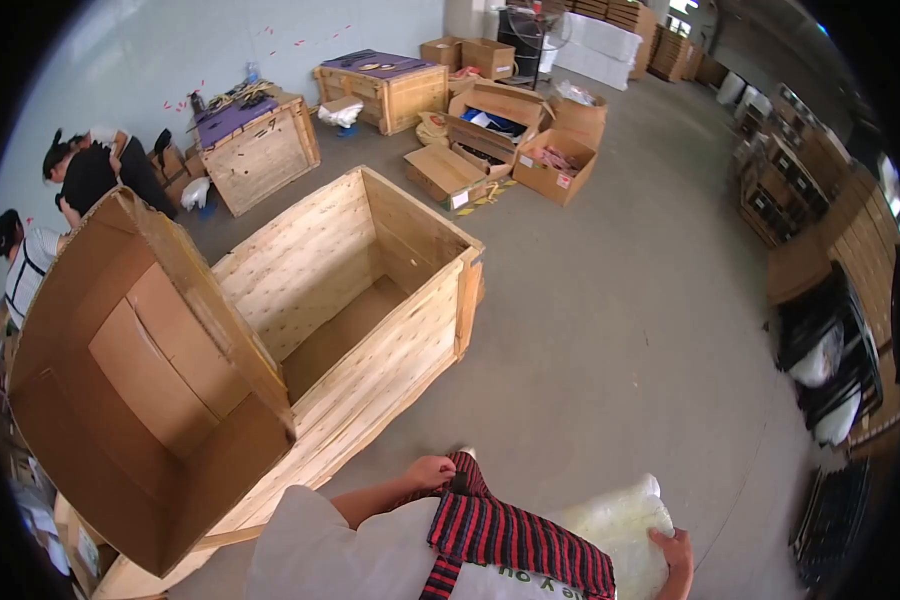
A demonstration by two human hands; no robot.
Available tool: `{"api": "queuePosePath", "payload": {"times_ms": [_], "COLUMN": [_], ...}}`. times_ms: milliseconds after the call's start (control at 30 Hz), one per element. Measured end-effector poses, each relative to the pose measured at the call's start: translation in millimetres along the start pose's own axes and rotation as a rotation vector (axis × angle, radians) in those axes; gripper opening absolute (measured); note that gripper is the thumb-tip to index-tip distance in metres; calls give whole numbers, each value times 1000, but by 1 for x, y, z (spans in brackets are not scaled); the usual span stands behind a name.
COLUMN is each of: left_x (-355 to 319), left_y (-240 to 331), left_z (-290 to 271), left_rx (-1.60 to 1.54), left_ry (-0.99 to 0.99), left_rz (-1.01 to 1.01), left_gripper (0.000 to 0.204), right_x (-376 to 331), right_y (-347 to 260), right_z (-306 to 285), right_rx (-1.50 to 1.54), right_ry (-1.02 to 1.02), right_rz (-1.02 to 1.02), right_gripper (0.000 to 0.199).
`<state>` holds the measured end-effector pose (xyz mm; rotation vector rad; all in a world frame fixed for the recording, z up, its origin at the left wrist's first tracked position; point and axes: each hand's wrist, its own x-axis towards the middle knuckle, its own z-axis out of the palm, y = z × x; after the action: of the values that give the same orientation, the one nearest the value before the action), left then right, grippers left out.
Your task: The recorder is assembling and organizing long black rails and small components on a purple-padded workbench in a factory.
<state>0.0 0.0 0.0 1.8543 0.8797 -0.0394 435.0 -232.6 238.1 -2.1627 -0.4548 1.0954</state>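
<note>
Grey floor (590,330) is stretching wide ahead. Low at the person's right, the pale sheet (615,525) is showing; the right hand (676,552) is clamping fingers on its edge. Its rolled corner is pointing forward, long axis unclear. The left hand (430,473) is curling beside the striped apron (520,535), grip unclear; a wooden crate (390,350) is bounding the left.

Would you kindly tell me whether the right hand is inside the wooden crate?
No, the right hand holds a pale bundle, apart from the wooden crate.

Grey floor (590,320) beneath wooden crate (395,360)
</note>
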Motion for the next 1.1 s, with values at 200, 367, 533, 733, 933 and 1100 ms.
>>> {"api": "queuePosePath", "payload": {"times_ms": [200,367,533,733,933,1100], "left_x": [167,275,358,386,411,418], "left_y": [52,134,143,49,-17,-15], "left_z": [-133,-260,-403,-542,-565,-571], "left_rx": [-378,-362,5,336,-94,-73], "left_ry": [510,566,1065,1688,1716,1632], "left_rz": [-41,37,152,-547,-1364,-1589], "left_gripper": [21,21,22,52,72,69], "right_x": [204,313,428,611,751,840], "right_y": [-132,-248,-342,-494,-706,-850], "right_z": [1,-12,-3,34,129,262], "right_rx": [3,-107,-96,-231,-306,-552], "right_ry": [9,25,8,-41,-311,-534], "right_rz": [-34,-58,-44,-143,-269,-314], "right_gripper": [37,37,37,37,37,40]}}
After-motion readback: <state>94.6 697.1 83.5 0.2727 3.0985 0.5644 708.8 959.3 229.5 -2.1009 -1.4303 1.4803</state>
